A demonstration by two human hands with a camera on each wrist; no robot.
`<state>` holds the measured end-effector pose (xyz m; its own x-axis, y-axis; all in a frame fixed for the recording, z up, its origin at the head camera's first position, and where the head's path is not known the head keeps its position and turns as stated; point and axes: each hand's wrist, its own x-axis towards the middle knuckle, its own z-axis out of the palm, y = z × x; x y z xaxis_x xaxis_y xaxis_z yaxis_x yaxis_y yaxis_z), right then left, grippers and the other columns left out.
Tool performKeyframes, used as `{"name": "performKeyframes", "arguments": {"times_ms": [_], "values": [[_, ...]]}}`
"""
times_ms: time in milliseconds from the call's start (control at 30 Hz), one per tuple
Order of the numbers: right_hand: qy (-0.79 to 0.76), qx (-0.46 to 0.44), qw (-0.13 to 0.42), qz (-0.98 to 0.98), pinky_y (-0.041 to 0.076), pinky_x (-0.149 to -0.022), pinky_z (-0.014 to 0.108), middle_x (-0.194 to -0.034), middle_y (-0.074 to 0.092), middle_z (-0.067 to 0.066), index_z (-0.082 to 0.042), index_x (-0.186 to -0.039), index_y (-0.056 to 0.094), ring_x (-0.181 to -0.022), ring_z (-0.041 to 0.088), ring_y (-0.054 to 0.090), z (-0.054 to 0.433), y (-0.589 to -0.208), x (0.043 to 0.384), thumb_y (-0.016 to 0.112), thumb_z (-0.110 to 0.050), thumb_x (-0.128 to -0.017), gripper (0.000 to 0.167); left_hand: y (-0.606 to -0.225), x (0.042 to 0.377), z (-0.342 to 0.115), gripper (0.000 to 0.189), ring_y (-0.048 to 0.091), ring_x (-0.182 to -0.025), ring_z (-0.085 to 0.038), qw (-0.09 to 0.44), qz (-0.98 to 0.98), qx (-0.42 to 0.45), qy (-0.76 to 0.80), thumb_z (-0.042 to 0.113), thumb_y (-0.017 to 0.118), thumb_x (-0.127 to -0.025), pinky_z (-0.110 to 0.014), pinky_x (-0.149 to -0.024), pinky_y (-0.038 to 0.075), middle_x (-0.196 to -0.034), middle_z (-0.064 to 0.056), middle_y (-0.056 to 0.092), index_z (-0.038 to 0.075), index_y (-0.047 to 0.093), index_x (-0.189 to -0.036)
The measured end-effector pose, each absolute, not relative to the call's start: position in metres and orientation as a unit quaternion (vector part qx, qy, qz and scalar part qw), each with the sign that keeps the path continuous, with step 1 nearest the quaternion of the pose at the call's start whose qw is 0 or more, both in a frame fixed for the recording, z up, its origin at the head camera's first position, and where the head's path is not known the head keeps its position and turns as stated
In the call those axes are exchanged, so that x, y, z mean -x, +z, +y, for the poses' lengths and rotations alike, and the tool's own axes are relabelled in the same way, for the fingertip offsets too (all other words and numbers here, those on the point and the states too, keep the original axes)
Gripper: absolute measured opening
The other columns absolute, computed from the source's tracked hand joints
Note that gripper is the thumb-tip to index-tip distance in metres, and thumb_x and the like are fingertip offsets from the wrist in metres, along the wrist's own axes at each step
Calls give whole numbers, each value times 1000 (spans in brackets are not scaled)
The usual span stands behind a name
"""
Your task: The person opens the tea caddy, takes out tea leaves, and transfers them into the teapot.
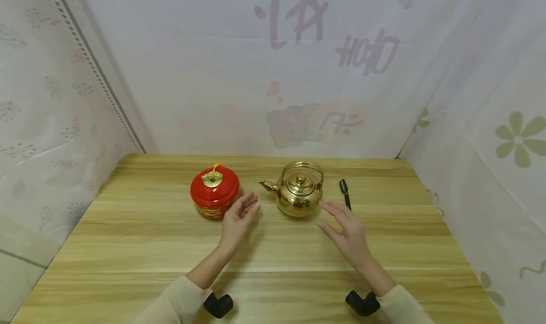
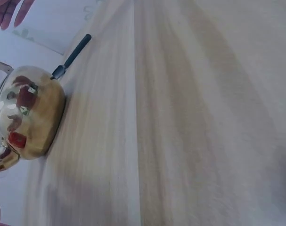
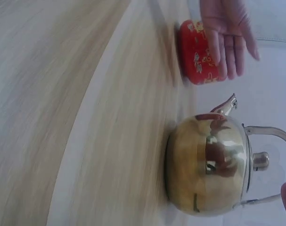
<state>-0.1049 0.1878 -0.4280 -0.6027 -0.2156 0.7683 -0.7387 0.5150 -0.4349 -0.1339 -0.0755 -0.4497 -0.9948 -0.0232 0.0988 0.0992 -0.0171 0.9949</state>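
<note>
A shiny gold kettle point(image 1: 298, 201) with a lid, a spout toward the left and a raised handle stands on the table. Left of its spout, my left hand point(image 1: 240, 215) hovers with fingers loosely extended, holding nothing. My right hand point(image 1: 347, 230) is at the kettle's right side, thumb and fingers spread apart; whether a fingertip touches the kettle I cannot tell. Just behind my left hand sits a red lidded pot point(image 1: 214, 191) with gold patterns and a yellow tassel. A small dark scoop point(image 1: 345, 193) lies right of the kettle.
The wooden table point(image 1: 281, 257) carries all of these. Printed white cloth point(image 1: 204, 87) hangs behind it and along both sides. Black wrist-camera pieces sit by both cuffs point(image 1: 183, 295).
</note>
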Motion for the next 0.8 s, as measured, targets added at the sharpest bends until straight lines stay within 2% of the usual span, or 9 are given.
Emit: {"name": "performKeyframes", "arguments": {"times_ms": [133, 233, 333, 433, 600, 667, 800], "values": [[428, -240, 311, -814, 49, -87, 14, -105, 65, 17, 1, -113, 64, -96, 19, 62, 181, -432, 111, 75, 1, -74, 40, -453, 143, -72, 47, 54, -118, -34, 45, -697, 6, -716, 6, 62, -90, -16, -92, 47, -129, -28, 52, -10, 46, -132], [477, -204, 289, -805, 53, -84, 21, -104, 64, 21, 4, -112, 64, -96, 21, 62, 175, -432, 116, 73, 9, -74, 40, -454, 149, -68, 49, 53, -120, -34, 48, -695, -14, -717, 9, 62, -91, -21, -96, 46, -130, -28, 52, -9, 45, -133], [523, -177, 274, -787, 55, -81, 23, -103, 63, 26, 11, -109, 62, -95, 27, 62, 167, -429, 118, 69, 14, -76, 34, -455, 155, -65, 49, 52, -121, -34, 50, -692, -32, -719, 10, 62, -91, -27, -100, 45, -131, -27, 52, -8, 45, -133], [555, -151, 261, -776, 54, -78, 18, -101, 61, 30, 16, -108, 60, -93, 30, 61, 156, -420, 117, 66, 15, -77, 31, -456, 160, -61, 50, 52, -121, -33, 52, -689, -48, -722, 11, 63, -91, -33, -102, 43, -131, -25, 52, -7, 45, -134], [570, -95, 251, -777, 52, -73, 13, -100, 61, 32, 17, -108, 60, -89, 41, 58, 141, -406, 115, 66, 10, -81, 29, -460, 167, -55, 49, 51, -122, -35, 54, -673, -69, -734, 9, 61, -91, -37, -103, 43, -132, -26, 51, -7, 45, -135], [578, -69, 246, -775, 52, -72, 12, -100, 61, 32, 16, -109, 60, -87, 38, 60, 138, -404, 116, 67, 8, -81, 30, -461, 170, -53, 50, 49, -124, -35, 54, -664, -74, -742, 8, 61, -91, -38, -104, 42, -133, -26, 50, -7, 43, -136], [597, -27, 235, -766, 50, -68, 10, -100, 62, 31, 14, -111, 60, -83, 17, 60, 133, -409, 124, 67, 4, -82, 31, -460, 176, -49, 54, 47, -126, -35, 54, -649, -82, -754, 8, 61, -91, -41, -105, 40, -136, -27, 47, -8, 39, -138]]}}
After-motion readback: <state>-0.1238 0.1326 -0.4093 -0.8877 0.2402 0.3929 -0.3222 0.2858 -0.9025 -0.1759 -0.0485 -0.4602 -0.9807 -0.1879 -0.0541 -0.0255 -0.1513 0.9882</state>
